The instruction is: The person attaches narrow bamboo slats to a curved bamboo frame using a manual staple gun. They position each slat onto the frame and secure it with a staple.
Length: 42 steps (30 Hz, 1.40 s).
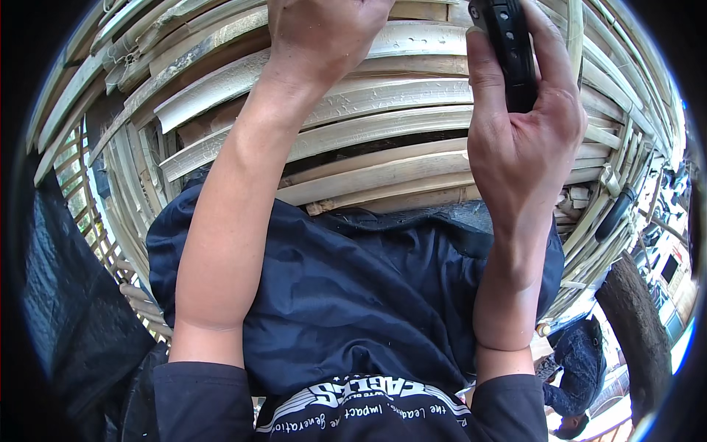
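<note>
While my left hand (pixel 328 33) runs past the upper edge, my right hand (pixel 526 132) pinches a black tool (pixel 514 59)

Where the tool stands, high and right of centre, my thumb presses its left side and a finger runs along its right. Its lower end sits at the base of my thumb, and its top meets the picture's upper edge. A row of holes or rivets dots its face; I can't tell which.

I can't tell what my left fingers do, since they lie beyond that same edge.

Between my hands there is open room, just bamboo strips (pixel 416 110) curving from side to side. A dark slot (pixel 383 145) parts two of them below. To the left, past my left forearm (pixel 228 214), their cut ends jut out unevenly. To the right, near a black handle (pixel 615 214), they crowd in, so that side is tighter.

Their near edge meets the dark cloth (pixel 353 295) over my lap. Further out are a dark sheet (pixel 74 295) on the left, and a log (pixel 635 317) on the right with another person (pixel 578 361) beside it.
</note>
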{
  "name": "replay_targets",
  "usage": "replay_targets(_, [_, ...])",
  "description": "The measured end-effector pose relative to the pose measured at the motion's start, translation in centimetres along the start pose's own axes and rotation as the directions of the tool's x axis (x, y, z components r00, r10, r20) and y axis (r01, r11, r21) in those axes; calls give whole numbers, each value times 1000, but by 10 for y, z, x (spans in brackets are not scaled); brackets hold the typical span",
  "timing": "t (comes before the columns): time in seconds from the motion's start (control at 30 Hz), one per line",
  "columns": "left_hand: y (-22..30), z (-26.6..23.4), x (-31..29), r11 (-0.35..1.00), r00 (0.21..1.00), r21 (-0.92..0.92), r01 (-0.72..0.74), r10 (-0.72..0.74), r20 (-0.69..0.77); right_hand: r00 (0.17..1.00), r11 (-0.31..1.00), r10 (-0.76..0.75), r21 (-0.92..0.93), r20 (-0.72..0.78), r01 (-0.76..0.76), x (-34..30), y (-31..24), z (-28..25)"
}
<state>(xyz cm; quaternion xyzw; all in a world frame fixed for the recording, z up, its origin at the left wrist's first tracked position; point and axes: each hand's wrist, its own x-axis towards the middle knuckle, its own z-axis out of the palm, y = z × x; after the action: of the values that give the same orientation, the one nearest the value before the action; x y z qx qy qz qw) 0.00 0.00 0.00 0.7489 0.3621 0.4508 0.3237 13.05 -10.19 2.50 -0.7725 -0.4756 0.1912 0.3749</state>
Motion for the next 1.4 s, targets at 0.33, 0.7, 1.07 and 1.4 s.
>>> replay_targets(0.33, [-6, 4, -3, 997, 998, -36, -64, 63, -17, 805, 883, -437, -19, -400, 469, -8, -21, 4])
replay_targets(0.7, [-7, 3, -4, 998, 997, 27, -65, 66, -46, 971, 971, -199, 106, -129, 213, -8, -4, -11])
replay_targets(1.07, [-19, 6, 3, 940, 941, 187, -286, 312, -130, 997, 886, 72, 459, -1, -64, -3, 21, -4])
replay_targets(1.4, [-15, 0, 9, 902, 926, 289, -321, 362, -103, 998, 877, 55, 477, 10, -53, 0, 26, -7])
